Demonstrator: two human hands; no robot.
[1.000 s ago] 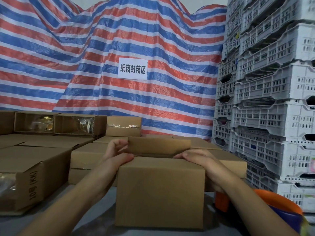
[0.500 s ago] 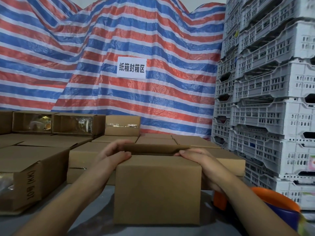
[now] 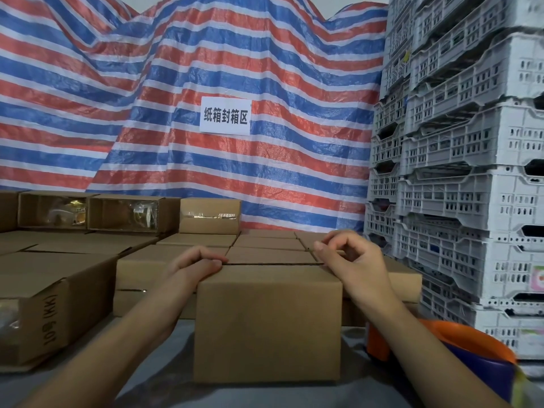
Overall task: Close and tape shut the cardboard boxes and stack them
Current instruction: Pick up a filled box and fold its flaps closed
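Cardboard box [image 3: 267, 322] is sitting front & centre on the grey table [image 3: 164, 375], top flaps lying flat w/ the seam showing across the top. Left hand [image 3: 196, 265] is resting on the box's top-left corner, fingers curled over the near flap's edge, pressing it down. Right hand [image 3: 351, 262] is sitting at the top-right corner, fingers loosely curled w/ tips bunched by the thumb; can't tell if it's pinching anything. More closed boxes [image 3: 265, 245] are lying in rows just behind, one smaller taped box [image 3: 209, 215] standing on top at the back. At left, a box on its side [image 3: 50, 307] is showing handwritten "10@ (KK)" approx, running sideways. Two open-fronted boxes [image 3: 91, 213] w/ clear-wrapped contents are sitting at back left. White sign [image 3: 225, 115] on the red/blue/white striped tarp [image 3: 147, 98] is reading "纸箱封箱区". Stacked white plastic crates [image 3: 471, 172] are filling the right side; one low crate is bearing a pink label [image 3: 538, 280], too small to read. Orange tape dispenser [image 3: 379, 343] & orange-rimmed purple tub [image 3: 482, 357] are sitting near right of the box.
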